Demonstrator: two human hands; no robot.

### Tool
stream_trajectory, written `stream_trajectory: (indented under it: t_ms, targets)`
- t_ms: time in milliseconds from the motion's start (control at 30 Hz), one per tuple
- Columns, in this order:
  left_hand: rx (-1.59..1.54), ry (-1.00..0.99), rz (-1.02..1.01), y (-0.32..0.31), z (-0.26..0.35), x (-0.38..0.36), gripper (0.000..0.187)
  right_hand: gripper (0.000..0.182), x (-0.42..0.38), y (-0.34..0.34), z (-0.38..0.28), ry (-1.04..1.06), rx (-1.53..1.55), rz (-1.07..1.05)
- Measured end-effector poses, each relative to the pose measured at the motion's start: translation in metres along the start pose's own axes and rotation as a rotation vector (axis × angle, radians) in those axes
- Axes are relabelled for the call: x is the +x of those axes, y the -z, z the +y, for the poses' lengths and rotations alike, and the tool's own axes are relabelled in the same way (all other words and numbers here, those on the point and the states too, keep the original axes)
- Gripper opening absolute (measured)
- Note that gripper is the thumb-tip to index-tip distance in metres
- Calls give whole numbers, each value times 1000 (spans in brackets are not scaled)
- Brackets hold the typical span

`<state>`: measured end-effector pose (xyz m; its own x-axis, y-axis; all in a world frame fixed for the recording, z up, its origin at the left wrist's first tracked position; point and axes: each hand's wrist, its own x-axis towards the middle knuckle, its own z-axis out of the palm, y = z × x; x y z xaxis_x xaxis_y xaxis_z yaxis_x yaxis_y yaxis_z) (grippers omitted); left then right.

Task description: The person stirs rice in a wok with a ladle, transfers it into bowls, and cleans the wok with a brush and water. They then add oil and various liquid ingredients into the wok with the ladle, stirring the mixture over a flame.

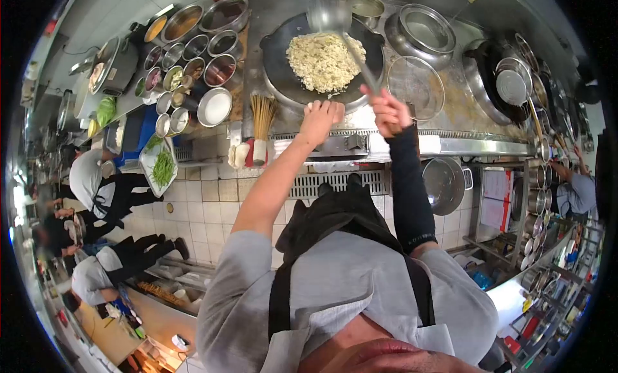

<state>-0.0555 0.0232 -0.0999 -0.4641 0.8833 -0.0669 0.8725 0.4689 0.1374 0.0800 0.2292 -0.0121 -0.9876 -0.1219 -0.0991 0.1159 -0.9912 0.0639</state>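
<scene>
A wide dark wok sits on the range with a heap of pale yellow fried rice in it. At the wok's near edge my left hand is closed over the rim. My right hand grips the handle of a metal ladle, right of the wok. The ladle's head is smeared by motion and hangs over the far side of the rice. Close to my right hand lies a round wire strainer on the stove top.
Several steel bowls of ingredients crowd the left counter. A bamboo brush stands left of the wok. Stacked steel basins and another wok are on the right. A steel pot sits below the stove edge. Other people work at both sides.
</scene>
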Motion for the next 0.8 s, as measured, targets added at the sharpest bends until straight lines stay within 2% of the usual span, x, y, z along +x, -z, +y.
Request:
stream_trajectory:
  t_ms: [33, 67, 133, 200, 233, 333, 367, 467, 500, 533, 600, 633, 700, 733, 767, 800]
  targets:
    - [70, -10, 139, -11, 0, 0, 67, 50, 22, 68, -21, -27, 89, 149]
    - [71, -13, 211, -11, 3, -2, 66, 39, 29, 102, -24, -76, 78, 265]
    - [72, -7, 361, -4, 7, -5, 64, 31, 31, 101, -12, 71, -879, 590]
    - [-85, -27, 301, -5, 0, -16, 63, 41, 24, 104, 6, 258, -1989, 718]
    - [-164, -52, 274, -5, -3, -17, 62, 48, 10, 110, 12, 441, -2290, 677]
    - [-287, -90, 258, -3, -12, -14, 52, 50, -26, 132, 37, 429, -2329, 762]
    - [-331, -111, 262, -3, -15, -13, 49, 52, -35, 163, 35, 461, -2374, 719]
    - [-480, -85, 251, -4, -15, -10, 40, 52, -44, 152, 26, 372, -2328, 677]
    - [-530, -56, 243, -3, -17, -10, 38, 48, -47, 149, 24, 523, -2343, 540]
    - [-578, -10, 326, -2, -14, -13, 36, 45, -55, 124, 32, 311, -1986, 593]
    - [-667, 77, 504, 11, 3, -22, 32, 40, -61, 34, 43, -51, -1255, 631]
    - [-797, 237, 454, 23, 15, -33, 30, 31, -59, 10, 44, -93, -1016, 648]
    - [-1042, 566, 338, 45, 43, -64, 27, 27, -41, 38, 20, -201, -712, 585]
    - [-1067, 623, 316, 39, 47, -75, 26, 25, -28, 52, 9, -248, -562, 550]
    - [-1092, 678, 292, 26, 50, -86, 26, 26, -15, 59, 10, -222, -635, 553]
    - [-1119, 732, 277, 13, 50, -90, 26, 29, -9, 44, 27, -145, -1073, 663]
